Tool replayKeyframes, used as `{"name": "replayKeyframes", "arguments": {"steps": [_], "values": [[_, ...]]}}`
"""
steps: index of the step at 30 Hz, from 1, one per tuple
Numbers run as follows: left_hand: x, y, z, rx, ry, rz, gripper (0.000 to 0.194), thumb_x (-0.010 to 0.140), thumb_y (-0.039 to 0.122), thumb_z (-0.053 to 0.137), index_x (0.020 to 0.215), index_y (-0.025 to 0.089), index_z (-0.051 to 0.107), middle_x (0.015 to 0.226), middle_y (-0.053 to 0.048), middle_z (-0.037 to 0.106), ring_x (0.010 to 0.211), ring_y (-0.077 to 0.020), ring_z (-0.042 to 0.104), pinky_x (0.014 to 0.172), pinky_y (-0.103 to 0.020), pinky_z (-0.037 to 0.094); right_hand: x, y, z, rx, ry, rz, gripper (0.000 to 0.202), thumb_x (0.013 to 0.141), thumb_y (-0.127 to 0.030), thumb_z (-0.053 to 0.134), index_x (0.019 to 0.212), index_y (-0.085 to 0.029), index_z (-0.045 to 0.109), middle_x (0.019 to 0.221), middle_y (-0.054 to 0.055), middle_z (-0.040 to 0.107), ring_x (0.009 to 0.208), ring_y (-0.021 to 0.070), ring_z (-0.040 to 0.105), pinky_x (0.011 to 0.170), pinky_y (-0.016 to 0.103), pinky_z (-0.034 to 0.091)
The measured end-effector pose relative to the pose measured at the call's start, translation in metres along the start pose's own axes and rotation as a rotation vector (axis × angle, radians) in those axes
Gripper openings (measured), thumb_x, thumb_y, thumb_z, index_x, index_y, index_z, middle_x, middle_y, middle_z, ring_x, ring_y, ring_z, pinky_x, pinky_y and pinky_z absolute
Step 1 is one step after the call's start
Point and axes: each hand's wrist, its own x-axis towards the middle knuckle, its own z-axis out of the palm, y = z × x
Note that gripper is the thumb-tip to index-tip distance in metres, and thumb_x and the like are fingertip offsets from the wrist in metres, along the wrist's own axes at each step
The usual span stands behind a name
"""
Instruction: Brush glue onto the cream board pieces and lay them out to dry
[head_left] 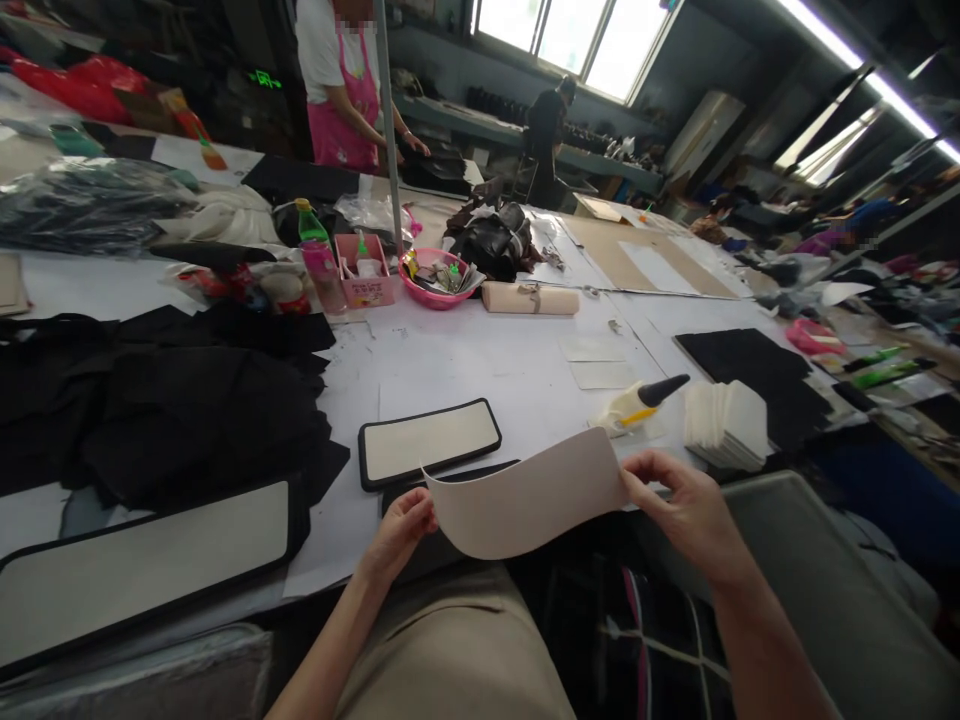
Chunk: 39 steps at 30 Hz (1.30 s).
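Over the near edge of the white-covered table (480, 355), head view: thin, off-white, flexible rectangular sheet (525, 500), held up, bowed downward mid-length. Left hand (403, 530) pinches its left end; right hand (686, 505) pinches its right end. Flat white rectangular panel with black rim (429, 440) lies just beyond. Probably best: light fingertip grip, even tension, no creasing.

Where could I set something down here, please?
The widest bare patch of white covering lies between the round pink plastic basket and the black-edged cream rectangular panel. A narrower strip separates that panel from heaped black material crowding the left. The left hand and right hand hold a curved pale sheet at the near edge.
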Motion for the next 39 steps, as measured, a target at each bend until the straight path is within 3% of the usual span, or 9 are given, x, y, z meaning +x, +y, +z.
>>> {"name": "replayKeyframes", "arguments": {"steps": [4, 8, 13, 17, 28, 39], "values": [[-0.027, -0.003, -0.017, 0.014, 0.083, -0.034, 0.035, 0.071, 0.042, 0.073, 0.065, 0.017, 0.050, 0.054, 0.004, 0.048, 0.049, -0.0065, 0.041, 0.050, -0.020, 0.033, 0.002, 0.032, 0.029, 0.125, -0.046, 0.093, 0.025, 0.081, -0.042, 0.058, 0.076, -0.017, 0.062, 0.070, 0.001, 0.063, 0.063, 0.0138, 0.057, 0.059, 0.023, 0.046], [-0.055, -0.007, -0.036, 0.254, 0.322, -0.015, 0.035, 0.067, 0.046, 0.074, 0.069, 0.016, 0.056, 0.053, 0.005, 0.049, 0.047, -0.0066, 0.040, 0.047, -0.020, 0.031, -0.005, 0.075, 0.078, 0.176, -0.051, 0.178, 0.028, 0.080, -0.043, 0.056, 0.075, -0.017, 0.062, 0.066, 0.001, 0.063, 0.061, 0.0148, 0.058, 0.058, 0.025, 0.046], [-0.080, -0.013, -0.058, 0.489, 0.517, -0.008, 0.044, 0.060, 0.055, 0.075, 0.068, 0.015, 0.060, 0.053, 0.003, 0.053, 0.047, -0.0083, 0.041, 0.045, -0.021, 0.031, -0.020, 0.118, 0.145, 0.037, -0.092, 0.283, 0.023, 0.078, -0.038, 0.052, 0.070, -0.019, 0.062, 0.068, 0.002, 0.067, 0.065, 0.0188, 0.062, 0.063, 0.029, 0.046], [-0.087, -0.020, -0.063, 0.564, 0.583, 0.005, 0.048, 0.055, 0.058, 0.077, 0.070, 0.014, 0.064, 0.058, 0.001, 0.059, 0.050, -0.0100, 0.046, 0.047, -0.022, 0.036, -0.025, 0.132, 0.176, -0.092, -0.123, 0.319, 0.018, 0.078, -0.032, 0.050, 0.070, -0.021, 0.063, 0.069, 0.001, 0.069, 0.068, 0.0188, 0.065, 0.065, 0.028, 0.044], [-0.075, -0.022, -0.051, 0.618, 0.642, 0.022, 0.047, 0.059, 0.057, 0.075, 0.072, 0.014, 0.063, 0.059, 0.001, 0.059, 0.052, -0.0103, 0.047, 0.049, -0.021, 0.038, -0.014, 0.146, 0.195, -0.313, -0.144, 0.306, 0.015, 0.083, -0.024, 0.049, 0.075, -0.019, 0.062, 0.078, 0.002, 0.068, 0.076, 0.0183, 0.063, 0.066, 0.026, 0.039], [-0.061, -0.031, -0.052, 0.625, 0.701, -0.012, 0.045, 0.059, 0.056, 0.073, 0.073, 0.014, 0.063, 0.057, 0.001, 0.058, 0.050, -0.0106, 0.046, 0.046, -0.021, 0.036, -0.005, 0.151, 0.198, -0.408, -0.145, 0.303, 0.014, 0.083, -0.021, 0.051, 0.079, -0.018, 0.065, 0.081, 0.003, 0.069, 0.075, 0.0165, 0.063, 0.063, 0.024, 0.037]]}}
